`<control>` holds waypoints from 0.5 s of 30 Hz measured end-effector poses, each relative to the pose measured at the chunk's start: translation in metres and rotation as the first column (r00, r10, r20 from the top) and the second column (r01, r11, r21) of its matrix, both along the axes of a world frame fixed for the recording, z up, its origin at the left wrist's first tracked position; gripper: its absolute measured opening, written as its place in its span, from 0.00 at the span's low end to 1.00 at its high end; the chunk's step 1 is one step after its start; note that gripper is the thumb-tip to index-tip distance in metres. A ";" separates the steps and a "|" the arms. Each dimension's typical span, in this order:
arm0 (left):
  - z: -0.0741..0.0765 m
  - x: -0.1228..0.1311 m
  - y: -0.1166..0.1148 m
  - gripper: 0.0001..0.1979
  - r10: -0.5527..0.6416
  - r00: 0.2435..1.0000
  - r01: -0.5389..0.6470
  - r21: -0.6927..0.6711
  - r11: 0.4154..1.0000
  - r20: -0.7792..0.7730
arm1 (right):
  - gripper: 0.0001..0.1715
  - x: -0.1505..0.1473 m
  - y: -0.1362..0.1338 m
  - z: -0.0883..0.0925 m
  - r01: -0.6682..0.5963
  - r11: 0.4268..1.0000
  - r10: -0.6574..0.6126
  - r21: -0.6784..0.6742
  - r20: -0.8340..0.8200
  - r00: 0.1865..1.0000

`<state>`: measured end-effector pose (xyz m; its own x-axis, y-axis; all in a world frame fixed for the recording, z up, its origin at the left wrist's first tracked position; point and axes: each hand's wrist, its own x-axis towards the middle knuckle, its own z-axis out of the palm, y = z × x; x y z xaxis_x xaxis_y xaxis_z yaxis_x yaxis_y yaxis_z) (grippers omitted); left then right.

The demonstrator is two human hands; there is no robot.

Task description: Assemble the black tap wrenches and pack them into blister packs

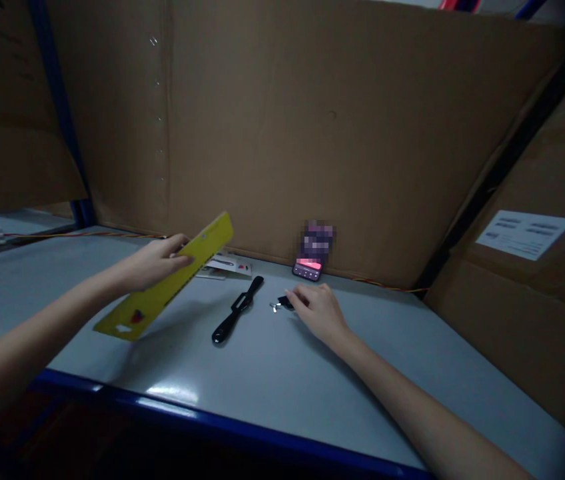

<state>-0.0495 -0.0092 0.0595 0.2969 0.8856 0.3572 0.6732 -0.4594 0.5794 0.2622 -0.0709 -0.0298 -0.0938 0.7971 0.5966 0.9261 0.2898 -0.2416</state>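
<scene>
On the grey shelf (282, 373), the left hand (155, 263) holds a flat yellow card (157, 307) tilted up; the right hand (317, 312), well apart, touches a small black piece (285, 303), grip unclear, beside a black watch strap (237, 310).

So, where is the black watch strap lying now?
In the head view, the black watch strap lies on the grey shelf between the yellow card in the left hand and the right hand, with the phone behind it to the right.

The screen of the phone (314, 250) is blurred, the right hand (318, 312) partly hides a small dark piece (283, 303) too small to make out, and the yellow card (162, 293) covers part of some printed cards (227, 265).
</scene>
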 end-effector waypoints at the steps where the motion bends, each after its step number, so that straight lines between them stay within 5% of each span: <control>1: 0.003 0.005 0.001 0.15 -0.009 0.987 0.024 -0.089 0.996 0.160 | 0.22 -0.002 0.000 0.001 -0.027 0.999 0.026 -0.021 -0.070 0.997; 3: 0.006 0.019 0.004 0.15 0.003 0.880 0.120 -0.229 0.966 0.474 | 0.22 -0.007 -0.001 0.001 -0.138 0.986 0.108 -0.091 -0.278 0.955; 5: 0.004 0.037 0.005 0.15 0.046 0.735 0.221 -0.304 0.927 0.676 | 0.20 -0.015 -0.003 0.003 -0.319 0.934 0.191 -0.161 -0.531 0.826; 8: -0.006 0.068 0.006 0.14 0.096 0.563 0.336 -0.334 0.881 0.821 | 0.24 -0.030 -0.009 0.006 -0.576 0.789 0.198 -0.211 -0.802 0.564; 11: -0.020 0.096 0.006 0.13 0.103 0.461 0.439 -0.328 0.836 0.881 | 0.32 -0.042 -0.018 0.011 -0.730 0.648 0.047 -0.218 -0.945 0.323; 13: -0.028 0.110 0.006 0.14 0.080 0.399 0.484 -0.284 0.828 0.913 | 0.31 -0.046 -0.022 0.014 -0.732 0.660 -0.019 -0.168 -0.978 0.207; 15: -0.033 0.118 0.007 0.15 0.057 0.358 0.511 -0.246 0.823 0.932 | 0.27 -0.046 -0.024 0.016 -0.684 0.714 -0.034 -0.147 -0.984 0.175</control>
<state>0.0684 -0.0026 0.0263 0.2798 0.9477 0.1537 -0.4469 -0.0131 0.8945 0.2157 -0.0945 -0.0143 -0.1398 0.9895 0.0362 -0.2069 0.0066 -0.9784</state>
